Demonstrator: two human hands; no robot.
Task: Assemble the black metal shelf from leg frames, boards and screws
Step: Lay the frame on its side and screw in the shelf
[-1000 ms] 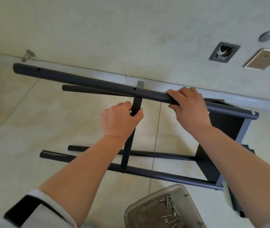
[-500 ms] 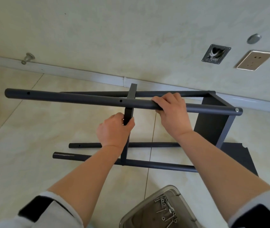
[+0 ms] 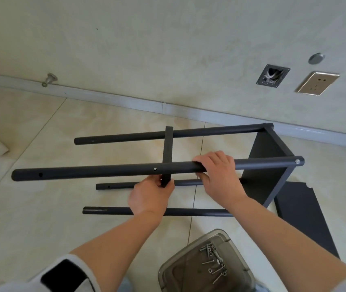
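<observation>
1. On the tiled floor (image 3: 41, 218) beside the wall (image 3: 168, 49), the half-built black shelf (image 3: 273, 165) lies on its side, its four round legs pointing to your left.
2. Your right hand (image 3: 218, 173) grips the nearest upper leg (image 3: 104, 171): the fingers curl over the top of the tube, close together, and the thumb tucks under it.
3. Your left hand (image 3: 149, 199) sits just below that leg and pinches the lower end of the flat crossbar (image 3: 168, 152) between thumb and fingers.
4. That crossbar runs up from your left hand, behind the leg you hold, to the far upper leg (image 3: 210, 131).
5. One board (image 3: 262, 180) is already joined to the legs at their right ends, standing on edge.
6. Two lower legs (image 3: 189, 212) lie near the floor, under your forearms.
7. Another dark board (image 3: 303, 216) lies flat on the floor to the right of the shelf.
8. Near your knees, a clear plastic tray (image 3: 168, 268) holds loose screws (image 3: 214, 260).
9. On the wall you see a socket (image 3: 317, 83) and an open box (image 3: 272, 75) beside it.
</observation>
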